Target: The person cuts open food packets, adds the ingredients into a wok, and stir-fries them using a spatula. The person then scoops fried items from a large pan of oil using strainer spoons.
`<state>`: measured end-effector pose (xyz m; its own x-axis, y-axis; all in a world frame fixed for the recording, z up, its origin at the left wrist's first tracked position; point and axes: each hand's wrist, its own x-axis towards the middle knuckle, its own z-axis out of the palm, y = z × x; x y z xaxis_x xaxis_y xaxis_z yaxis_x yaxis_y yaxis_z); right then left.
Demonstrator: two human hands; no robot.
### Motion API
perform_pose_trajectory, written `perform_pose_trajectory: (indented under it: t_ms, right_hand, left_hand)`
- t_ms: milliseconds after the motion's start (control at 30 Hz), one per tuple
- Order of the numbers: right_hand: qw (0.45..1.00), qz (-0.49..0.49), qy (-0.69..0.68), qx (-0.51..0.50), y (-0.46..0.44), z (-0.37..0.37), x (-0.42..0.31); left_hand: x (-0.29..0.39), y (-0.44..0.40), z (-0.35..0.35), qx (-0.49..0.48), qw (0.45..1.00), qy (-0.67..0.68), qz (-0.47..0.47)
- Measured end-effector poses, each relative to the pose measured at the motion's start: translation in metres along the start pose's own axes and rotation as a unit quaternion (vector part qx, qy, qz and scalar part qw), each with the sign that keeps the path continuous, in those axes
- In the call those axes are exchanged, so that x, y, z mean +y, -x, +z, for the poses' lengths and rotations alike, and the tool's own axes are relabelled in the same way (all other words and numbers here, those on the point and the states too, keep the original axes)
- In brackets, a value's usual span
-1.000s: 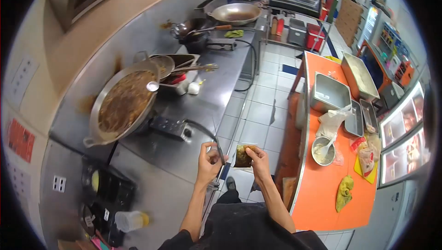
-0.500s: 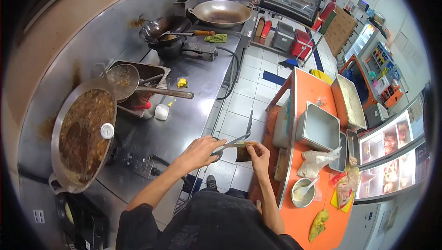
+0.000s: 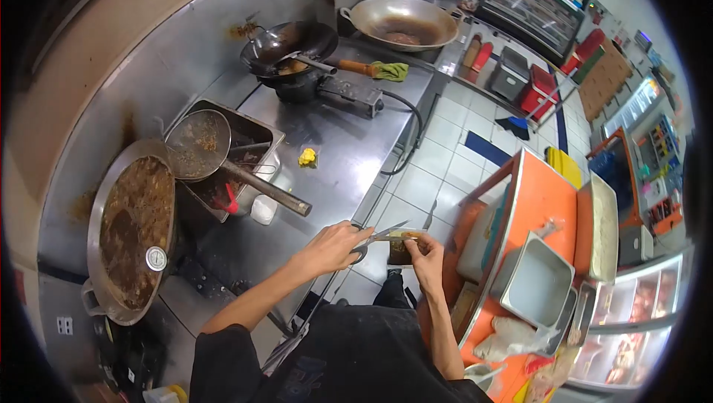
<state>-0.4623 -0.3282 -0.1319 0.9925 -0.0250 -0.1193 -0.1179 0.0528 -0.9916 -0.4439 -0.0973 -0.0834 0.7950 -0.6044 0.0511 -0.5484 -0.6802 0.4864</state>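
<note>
My left hand (image 3: 332, 248) is closed round the handles of a pair of scissors (image 3: 382, 235), whose blades point right and look slightly apart. The blades lie at the top edge of a small packet (image 3: 401, 251) with dark green-brown contents. My right hand (image 3: 426, 256) pinches that packet by its upper right part. Both hands are in front of my body, over the gap between the steel counter (image 3: 297, 195) and the orange table (image 3: 546, 195).
At the left stands a wide pan (image 3: 134, 232) of brown food with a round dial gauge (image 3: 156, 258). A strainer (image 3: 199, 143) rests over a steel tray. Farther back are a dark wok (image 3: 297, 39) and a large pan (image 3: 405, 23). A steel container (image 3: 536, 280) sits on the table.
My left hand has brought the scissors from beside the packet to its top edge, their blades now less widely apart. The view has turned, and the orange table appears farther right and more tilted.
</note>
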Motion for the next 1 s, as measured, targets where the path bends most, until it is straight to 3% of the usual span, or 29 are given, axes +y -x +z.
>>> perform_pose_trajectory:
  t_ms: [167,267,333,533,633,833,933,1000]
  right_hand:
    - [0.998,0.0,0.034,-0.06,-0.079,-0.039,-0.024]
    - [0.992,0.018,0.064,-0.104,-0.124,-0.06,-0.033]
    - [0.991,0.003,0.055,-0.124,-0.148,-0.066,-0.037]
    - [0.986,0.012,0.035,-0.164,-0.19,-0.078,-0.052]
    - [0.982,0.012,0.033,-0.184,-0.209,-0.079,-0.046]
    - [0.975,0.023,0.038,-0.219,-0.232,-0.069,-0.05]
    - [0.973,0.02,0.063,-0.223,-0.241,-0.061,-0.053]
    - [0.966,0.003,0.093,-0.24,-0.248,-0.053,-0.056]
  left_hand:
    - [0.005,-0.062,-0.012,-0.053,0.994,-0.018,-0.091]
    - [0.009,-0.097,-0.013,-0.043,0.992,-0.015,-0.119]
    - [0.008,-0.116,-0.008,0.028,0.994,-0.024,-0.107]
    - [0.019,-0.159,-0.016,0.003,0.982,0.0,-0.191]
    - [0.008,-0.168,-0.007,0.051,0.984,-0.01,-0.173]
    - [-0.018,-0.173,-0.003,0.027,0.98,0.009,-0.195]
    - [-0.029,-0.174,-0.001,0.092,0.983,0.002,-0.162]
    - [-0.038,-0.178,-0.008,0.08,0.982,0.012,-0.168]
